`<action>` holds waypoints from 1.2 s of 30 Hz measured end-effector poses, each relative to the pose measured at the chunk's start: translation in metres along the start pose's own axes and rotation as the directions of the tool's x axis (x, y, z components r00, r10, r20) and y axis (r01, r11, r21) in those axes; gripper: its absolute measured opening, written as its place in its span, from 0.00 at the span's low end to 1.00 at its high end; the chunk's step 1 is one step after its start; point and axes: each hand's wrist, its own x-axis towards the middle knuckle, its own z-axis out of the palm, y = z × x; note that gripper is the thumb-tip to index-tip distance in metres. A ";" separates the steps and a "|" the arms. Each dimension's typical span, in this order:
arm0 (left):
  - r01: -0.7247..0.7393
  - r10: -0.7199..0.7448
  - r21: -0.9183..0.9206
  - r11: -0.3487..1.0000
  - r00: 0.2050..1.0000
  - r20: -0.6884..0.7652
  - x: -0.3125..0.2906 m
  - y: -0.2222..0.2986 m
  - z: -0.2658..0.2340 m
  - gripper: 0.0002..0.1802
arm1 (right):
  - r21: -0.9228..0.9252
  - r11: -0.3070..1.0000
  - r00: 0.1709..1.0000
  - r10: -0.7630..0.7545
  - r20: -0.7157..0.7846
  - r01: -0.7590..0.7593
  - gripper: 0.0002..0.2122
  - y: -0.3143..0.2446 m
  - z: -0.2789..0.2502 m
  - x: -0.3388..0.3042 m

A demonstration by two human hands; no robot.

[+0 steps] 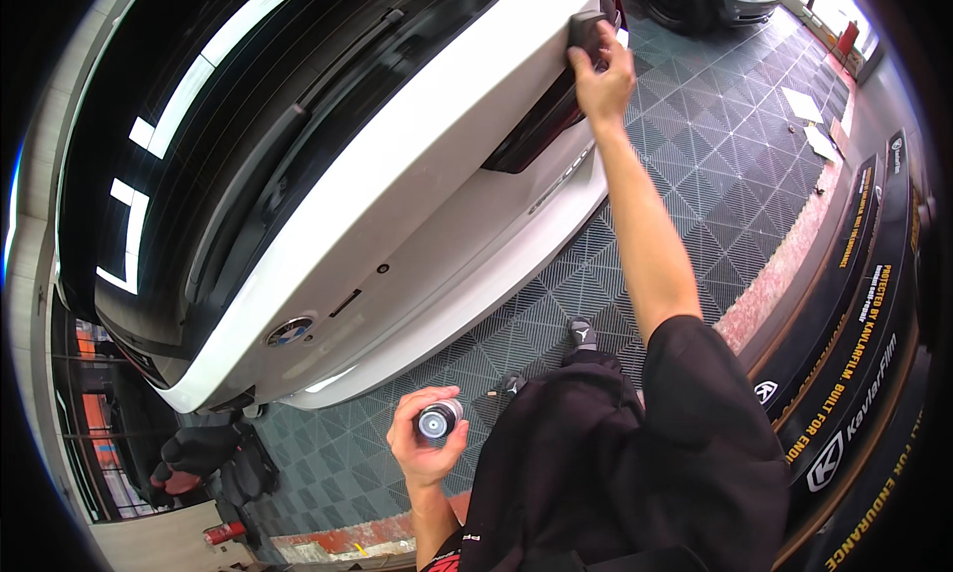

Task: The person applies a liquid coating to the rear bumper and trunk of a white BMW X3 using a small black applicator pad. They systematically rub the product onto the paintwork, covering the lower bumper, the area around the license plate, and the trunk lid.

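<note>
The white car's tailgate (427, 86) spans the upper middle of the view. Far off, my right hand (608, 88) presses a dark applicator block (587, 34) against the tailgate's right end, beside the tail light (541, 126). Its fingers close over the block and hide part of it. Low in the middle, my left hand (422, 460) wraps round a small bottle (437, 420) with a dark top facing up. This hand is apart from the car.
A dark tiled floor (715, 175) runs behind the car. Black banner panels (854, 374) line the right side. Another vehicle (710, 1) stands at the far right. Dark bags (243, 463) and a red cylinder (223, 532) sit at the lower left. Papers (809, 116) lie on the floor.
</note>
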 end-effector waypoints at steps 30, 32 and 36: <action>-0.061 0.102 -0.167 0.984 0.964 0.247 0.070 -0.019 0.032 0.28 | -0.116 0.985 0.955 -0.087 0.284 0.125 0.26 -0.001 -0.029 -0.089; -0.048 0.083 -0.143 0.989 0.964 0.252 0.070 -0.015 0.033 0.27 | -0.123 0.989 0.967 -0.053 0.250 0.086 0.25 0.024 -0.030 -0.049; -0.024 0.065 -0.158 0.987 0.962 0.264 0.071 -0.015 0.038 0.27 | -0.215 0.970 0.958 -0.052 0.281 0.116 0.26 0.073 -0.030 0.025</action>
